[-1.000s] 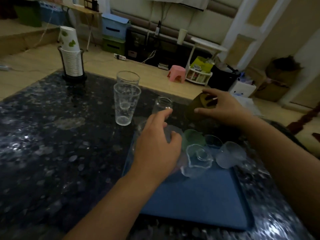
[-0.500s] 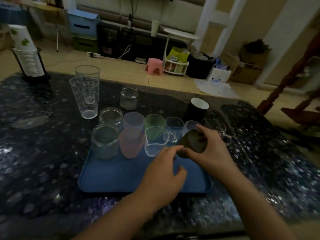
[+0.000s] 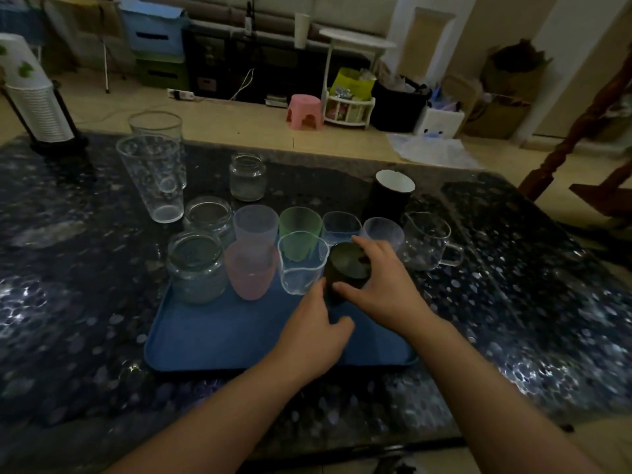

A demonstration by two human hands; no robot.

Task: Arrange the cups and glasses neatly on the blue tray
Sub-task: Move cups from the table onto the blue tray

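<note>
Dark green cylindrical cup (image 3: 347, 270), axis tilting, on blue rectangular plastic tray (image 3: 219, 333) toward far right corner; right hand (image 3: 383, 289) fingers gripping it; left hand (image 3: 316, 331) touching, loosely curled.

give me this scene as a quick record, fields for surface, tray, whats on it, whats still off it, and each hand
surface: dark speckled table
tray: blue tray, near half bare
front row on tray: glass jar, pink cup, clear cup, dark cup
off tray: two tall glasses, small jar, black cup, handled glass mug
right hand: gripping the dark cup at its rim
left hand: fingertips at the dark cup's side; grip unclear
</note>
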